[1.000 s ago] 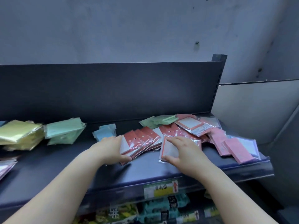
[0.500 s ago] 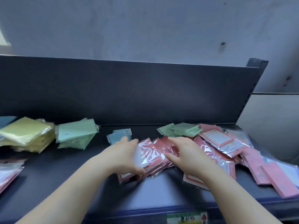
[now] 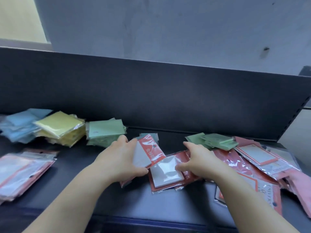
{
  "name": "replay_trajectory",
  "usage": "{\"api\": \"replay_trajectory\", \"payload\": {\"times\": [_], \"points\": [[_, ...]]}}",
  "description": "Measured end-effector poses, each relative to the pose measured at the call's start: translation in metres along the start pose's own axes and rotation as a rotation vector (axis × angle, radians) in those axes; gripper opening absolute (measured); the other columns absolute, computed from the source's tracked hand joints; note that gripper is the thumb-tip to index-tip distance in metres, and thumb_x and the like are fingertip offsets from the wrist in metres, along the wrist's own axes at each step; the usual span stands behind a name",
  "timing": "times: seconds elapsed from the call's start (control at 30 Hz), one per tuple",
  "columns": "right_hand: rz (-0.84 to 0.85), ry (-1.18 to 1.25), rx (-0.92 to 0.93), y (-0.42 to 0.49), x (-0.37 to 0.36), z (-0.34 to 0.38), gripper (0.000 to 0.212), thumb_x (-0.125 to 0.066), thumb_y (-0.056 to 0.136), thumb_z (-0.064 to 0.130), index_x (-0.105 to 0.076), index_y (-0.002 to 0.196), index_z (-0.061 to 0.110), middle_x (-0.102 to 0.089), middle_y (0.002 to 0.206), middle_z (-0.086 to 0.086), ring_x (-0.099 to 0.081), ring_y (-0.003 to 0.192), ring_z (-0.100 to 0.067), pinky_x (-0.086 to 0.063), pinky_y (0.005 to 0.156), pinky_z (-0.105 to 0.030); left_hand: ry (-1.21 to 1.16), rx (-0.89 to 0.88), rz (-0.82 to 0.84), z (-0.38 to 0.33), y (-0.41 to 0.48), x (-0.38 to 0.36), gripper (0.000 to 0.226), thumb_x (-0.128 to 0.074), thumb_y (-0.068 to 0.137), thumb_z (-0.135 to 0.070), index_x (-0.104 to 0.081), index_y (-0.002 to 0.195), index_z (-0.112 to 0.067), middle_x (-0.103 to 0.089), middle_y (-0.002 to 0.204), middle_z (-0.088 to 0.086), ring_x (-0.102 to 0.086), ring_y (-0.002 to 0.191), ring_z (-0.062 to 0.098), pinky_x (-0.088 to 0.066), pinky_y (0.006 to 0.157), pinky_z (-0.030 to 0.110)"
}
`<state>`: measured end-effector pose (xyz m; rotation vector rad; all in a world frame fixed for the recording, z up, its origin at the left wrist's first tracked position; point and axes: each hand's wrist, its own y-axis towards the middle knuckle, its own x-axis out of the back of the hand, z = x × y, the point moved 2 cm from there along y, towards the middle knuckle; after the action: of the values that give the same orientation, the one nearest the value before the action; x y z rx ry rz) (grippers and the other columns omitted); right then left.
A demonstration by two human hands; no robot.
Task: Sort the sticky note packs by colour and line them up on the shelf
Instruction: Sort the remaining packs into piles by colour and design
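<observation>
On the dark shelf (image 3: 168, 209) my left hand (image 3: 117, 158) grips a red-topped pack of white sticky notes (image 3: 148, 153), tilted up off the pile. My right hand (image 3: 198, 162) holds the edge of another red-backed white pack (image 3: 165, 174) lying flat. To the right lies a jumble of red and pink packs (image 3: 257, 162) with loose green packs (image 3: 217, 140) behind it. Sorted stacks stand at the back left: green (image 3: 106, 132), yellow (image 3: 60, 128), blue (image 3: 18, 125).
A pile of pink-edged packs (image 3: 21, 170) lies at the front left. The shelf's dark back panel (image 3: 151, 91) rises behind everything, and its right upright (image 3: 303, 105) ends the shelf. A small blue pack (image 3: 154, 136) lies behind my left hand.
The view has swung right and down over the second. My left hand has lifted a red-topped pack away from the fanned red packs, and my right hand has shifted onto the pack beside it.
</observation>
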<state>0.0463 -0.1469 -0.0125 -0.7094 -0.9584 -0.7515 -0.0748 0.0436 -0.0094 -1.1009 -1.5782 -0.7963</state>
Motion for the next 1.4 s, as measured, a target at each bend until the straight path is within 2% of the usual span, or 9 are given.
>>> {"api": "replay_trajectory", "payload": {"times": [0.2, 0.33, 0.47, 0.6, 0.83, 1.0, 1.13, 1.27, 1.4], "points": [[-0.002, 0.077, 0.041, 0.001, -0.001, 0.004, 0.094, -0.073, 0.077, 0.028, -0.017, 0.152, 0.019, -0.047, 0.142, -0.003, -0.050, 0.121, -0.018, -0.039, 0.087, -0.023, -0.037, 0.163, -0.049, 0.012, -0.037, 0.000, 0.053, -0.062, 0.061, -0.064, -0.039, 0.098, -0.034, -0.036, 0.099, -0.007, -0.047, 0.099, 0.018, -0.048, 0.082, 0.035], [-0.175, 0.286, 0.091, 0.004, -0.002, 0.007, 0.068, -0.063, 0.081, 0.017, -0.038, 0.144, 0.018, -0.066, 0.111, -0.006, -0.059, 0.083, -0.016, -0.046, 0.073, -0.026, -0.049, 0.261, -0.105, 0.016, -0.070, 0.003, 0.056, -0.062, 0.062, -0.064, -0.037, 0.102, -0.034, -0.036, 0.106, -0.005, -0.046, 0.104, 0.020, -0.048, 0.084, 0.037], [-0.233, 0.641, 0.177, -0.002, -0.007, 0.019, 0.035, -0.058, 0.081, 0.007, -0.065, 0.113, 0.018, -0.072, 0.083, -0.005, -0.066, 0.069, -0.025, -0.056, 0.068, -0.040, -0.057, 0.343, -0.173, 0.018, -0.104, 0.005, 0.057, -0.065, 0.065, -0.062, -0.035, 0.104, -0.033, -0.034, 0.109, -0.004, -0.045, 0.107, 0.021, -0.047, 0.086, 0.039], [-0.232, 0.827, 0.270, -0.017, -0.017, 0.039, 0.029, -0.057, 0.084, 0.006, -0.068, 0.082, 0.032, -0.074, 0.078, 0.004, -0.070, 0.074, -0.019, -0.058, 0.077, -0.046, -0.030, 0.398, -0.236, 0.024, -0.133, 0.013, 0.071, -0.066, 0.068, -0.062, -0.034, 0.122, -0.029, -0.034, 0.116, -0.002, -0.043, 0.114, 0.022, -0.044, 0.092, 0.037], [-0.149, 0.966, 0.291, -0.033, -0.039, 0.082, 0.025, -0.056, 0.091, 0.006, -0.065, 0.110, 0.019, -0.073, 0.088, -0.006, -0.071, 0.081, -0.027, -0.056, 0.076, -0.043, -0.035, 0.500, -0.267, 0.049, -0.171, 0.024, 0.091, -0.065, 0.071, -0.065, -0.023, 0.143, -0.029, -0.031, 0.132, -0.002, -0.039, 0.126, 0.021, -0.040, 0.100, 0.036], [-0.083, 0.962, 0.308, -0.031, -0.052, 0.120, 0.022, -0.051, 0.094, 0.005, -0.063, 0.104, 0.022, -0.072, 0.084, -0.001, -0.068, 0.075, -0.021, -0.053, 0.065, -0.033, -0.044, 0.540, -0.271, 0.080, -0.184, 0.030, 0.095, -0.064, 0.072, -0.067, -0.019, 0.146, -0.028, -0.028, 0.137, -0.002, -0.036, 0.128, 0.021, -0.038, 0.104, 0.036], [-0.059, 0.934, 0.306, -0.021, -0.065, 0.153, 0.024, -0.050, 0.094, 0.005, -0.064, 0.098, 0.025, -0.073, 0.090, -0.003, -0.069, 0.083, -0.025, -0.055, 0.079, -0.045, -0.070, 0.534, -0.290, 0.115, -0.185, 0.040, 0.094, -0.064, 0.071, -0.068, -0.020, 0.145, -0.029, -0.030, 0.133, -0.004, -0.038, 0.126, 0.018, -0.040, 0.101, 0.036], [-0.073, 0.898, 0.260, -0.006, -0.072, 0.185, 0.020, -0.054, 0.094, 0.006, -0.064, 0.107, 0.017, -0.073, 0.086, -0.007, -0.069, 0.072, -0.022, -0.055, 0.072, -0.041, -0.096, 0.506, -0.287, 0.155, -0.180, 0.053, 0.096, -0.064, 0.071, -0.068, -0.018, 0.146, -0.030, -0.030, 0.132, -0.006, -0.039, 0.124, 0.016, -0.042, 0.099, 0.036], [-0.091, 0.695, 0.216, 0.012, -0.079, 0.212, 0.016, -0.060, 0.089, 0.008, -0.069, 0.100, 0.017, -0.073, 0.078, -0.004, -0.069, 0.064, -0.019, -0.057, 0.063, -0.034, -0.121, 0.453, -0.288, 0.191, -0.170, 0.065, 0.097, -0.066, 0.071, -0.067, -0.017, 0.146, -0.031, -0.029, 0.134, -0.006, -0.037, 0.126, 0.014, -0.040, 0.098, 0.033]]}}
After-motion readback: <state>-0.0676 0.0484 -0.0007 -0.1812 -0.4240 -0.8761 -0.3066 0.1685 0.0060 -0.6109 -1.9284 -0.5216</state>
